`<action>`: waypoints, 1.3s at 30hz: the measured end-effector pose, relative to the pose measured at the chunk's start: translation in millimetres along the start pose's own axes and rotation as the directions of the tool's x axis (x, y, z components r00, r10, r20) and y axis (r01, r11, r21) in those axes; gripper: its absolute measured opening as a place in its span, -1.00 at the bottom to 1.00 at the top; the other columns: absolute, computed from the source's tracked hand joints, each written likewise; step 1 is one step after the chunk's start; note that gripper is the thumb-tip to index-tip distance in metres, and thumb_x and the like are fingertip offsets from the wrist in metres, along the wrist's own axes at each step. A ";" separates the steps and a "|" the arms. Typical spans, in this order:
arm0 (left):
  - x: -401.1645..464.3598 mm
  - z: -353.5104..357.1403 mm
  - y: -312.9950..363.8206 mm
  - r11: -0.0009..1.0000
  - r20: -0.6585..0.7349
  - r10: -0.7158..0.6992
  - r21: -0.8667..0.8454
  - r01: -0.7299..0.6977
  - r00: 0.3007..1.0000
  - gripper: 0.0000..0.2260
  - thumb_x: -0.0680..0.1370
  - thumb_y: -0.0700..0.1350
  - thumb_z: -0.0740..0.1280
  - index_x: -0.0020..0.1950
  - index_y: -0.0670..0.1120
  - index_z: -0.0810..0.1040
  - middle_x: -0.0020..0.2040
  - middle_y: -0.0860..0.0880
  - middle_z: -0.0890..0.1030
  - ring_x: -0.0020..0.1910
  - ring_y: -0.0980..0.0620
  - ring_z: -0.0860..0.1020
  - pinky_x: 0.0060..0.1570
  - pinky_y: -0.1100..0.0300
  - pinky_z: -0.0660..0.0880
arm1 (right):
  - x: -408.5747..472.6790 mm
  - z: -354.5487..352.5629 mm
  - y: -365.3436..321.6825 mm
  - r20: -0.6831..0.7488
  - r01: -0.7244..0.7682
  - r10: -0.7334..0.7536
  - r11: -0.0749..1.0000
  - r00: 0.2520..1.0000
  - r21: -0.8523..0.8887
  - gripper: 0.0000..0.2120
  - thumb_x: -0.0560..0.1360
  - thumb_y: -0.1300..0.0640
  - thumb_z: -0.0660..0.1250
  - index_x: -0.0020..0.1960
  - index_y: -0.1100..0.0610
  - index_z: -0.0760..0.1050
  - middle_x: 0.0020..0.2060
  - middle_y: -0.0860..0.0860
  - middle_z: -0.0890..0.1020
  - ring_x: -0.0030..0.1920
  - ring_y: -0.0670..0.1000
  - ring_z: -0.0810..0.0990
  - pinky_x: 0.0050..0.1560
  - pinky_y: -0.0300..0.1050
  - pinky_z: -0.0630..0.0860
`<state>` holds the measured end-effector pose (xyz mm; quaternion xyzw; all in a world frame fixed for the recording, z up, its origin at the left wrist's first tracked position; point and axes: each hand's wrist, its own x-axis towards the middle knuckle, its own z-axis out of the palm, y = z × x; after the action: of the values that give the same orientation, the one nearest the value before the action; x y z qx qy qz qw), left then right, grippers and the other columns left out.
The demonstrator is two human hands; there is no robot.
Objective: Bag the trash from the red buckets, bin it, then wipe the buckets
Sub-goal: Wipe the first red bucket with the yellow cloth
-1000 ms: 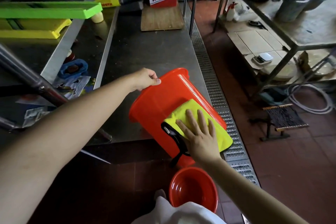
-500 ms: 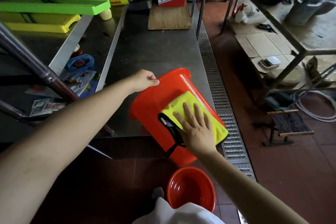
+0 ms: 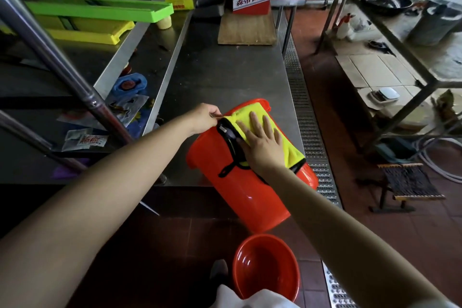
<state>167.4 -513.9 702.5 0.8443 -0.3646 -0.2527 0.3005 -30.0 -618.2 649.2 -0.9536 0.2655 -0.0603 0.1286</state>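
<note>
The right hand (image 3: 261, 141) presses flat, fingers spread, on a yellow cloth (image 3: 268, 132) draped over a tipped red bucket (image 3: 232, 190) overhanging the steel counter (image 3: 225, 75) edge. The left hand (image 3: 205, 117) pinches its rim. A second red bucket (image 3: 266, 266) stands on the floor below.

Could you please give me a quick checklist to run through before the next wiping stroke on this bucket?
1. Left hand grips the tilted red bucket at its upper end: ok.
2. Right hand lies flat on the yellow cloth: ok.
3. Bucket rests on the steel table: ok, though its lower end overhangs the edge.
4. Lower outer wall wiped: cannot tell.
5. Second red bucket on the floor wiped: cannot tell.
</note>
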 end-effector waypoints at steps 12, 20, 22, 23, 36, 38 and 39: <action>-25.6 3.2 -18.1 0.989 -0.073 0.000 0.145 0.011 0.997 -0.80 0.55 0.15 0.34 -0.15 0.05 0.56 -0.10 0.08 0.62 -0.07 0.08 0.55 -0.07 0.09 0.47 | -143.3 27.3 75.8 -0.077 0.074 -0.072 0.997 0.994 0.016 -0.45 0.63 -0.27 0.00 0.59 -0.19 0.16 0.62 -0.05 0.05 0.62 0.13 -0.05 0.48 0.26 0.22; -51.3 -2.4 -36.2 0.995 -0.085 -0.009 0.101 0.018 0.996 -0.82 0.56 0.11 0.34 -0.19 0.07 0.51 -0.18 0.12 0.58 -0.13 0.13 0.53 -0.28 0.21 0.34 | -56.4 14.4 13.2 -0.015 0.056 -0.056 0.998 0.998 -0.013 -0.45 0.61 -0.34 -0.10 0.58 -0.28 0.03 0.63 -0.09 -0.10 0.62 0.11 -0.19 0.53 0.21 0.05; -53.6 -2.7 -37.8 0.996 -0.086 -0.011 0.092 0.019 0.996 -0.84 0.56 0.09 0.34 -0.15 0.04 0.51 -0.17 0.07 0.59 -0.13 0.07 0.55 -0.26 0.19 0.36 | -19.0 9.3 -6.4 -0.001 0.059 -0.059 0.998 0.998 0.006 -0.46 0.62 -0.33 -0.07 0.58 -0.28 0.02 0.63 -0.09 -0.10 0.62 0.09 -0.19 0.54 0.20 0.01; -54.9 -3.1 -38.8 0.996 -0.088 -0.018 0.088 0.026 0.996 -0.84 0.56 0.08 0.34 -0.13 0.03 0.52 -0.16 0.06 0.59 -0.12 0.04 0.55 -0.24 0.17 0.38 | -4.0 6.7 -13.8 0.013 0.061 -0.061 0.998 0.998 0.016 -0.46 0.63 -0.33 -0.07 0.58 -0.28 0.02 0.63 -0.09 -0.10 0.62 0.09 -0.19 0.54 0.21 0.00; -59.4 -5.0 -46.3 0.988 -0.012 -0.155 -0.022 0.154 0.988 -0.90 0.57 0.07 0.35 -0.06 0.07 0.53 -0.01 0.00 0.59 0.04 -0.04 0.57 0.05 0.01 0.53 | -129.8 41.0 75.0 -0.214 0.236 -0.240 0.971 0.947 -0.044 -0.48 0.64 -0.23 0.12 0.57 -0.16 0.24 0.61 0.03 0.15 0.60 0.19 0.07 0.42 0.30 0.30; -55.9 -16.3 -39.5 0.967 0.138 -0.225 -0.094 0.239 0.965 -0.89 0.57 -0.01 0.36 0.06 -0.01 0.56 0.08 -0.07 0.60 0.10 -0.06 0.58 0.15 -0.11 0.54 | -140.2 43.0 78.9 -0.216 0.252 -0.259 0.966 0.941 -0.059 -0.49 0.64 -0.23 0.13 0.56 -0.14 0.25 0.60 0.05 0.17 0.59 0.22 0.09 0.40 0.33 0.31; -53.1 -24.2 -34.4 0.953 0.216 -0.268 -0.080 0.291 0.939 -0.82 0.57 -0.05 0.37 0.16 -0.02 0.55 0.15 -0.07 0.59 0.15 -0.05 0.57 0.16 -0.11 0.54 | -141.4 42.5 76.8 -0.204 0.254 -0.262 0.965 0.943 -0.066 -0.48 0.64 -0.23 0.12 0.56 -0.13 0.25 0.60 0.06 0.18 0.59 0.23 0.09 0.40 0.33 0.31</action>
<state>166.7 -446.2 706.5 0.8395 -0.2550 -0.3971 0.2693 -180.4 -598.8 580.6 -0.9706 0.1515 -0.1724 0.0723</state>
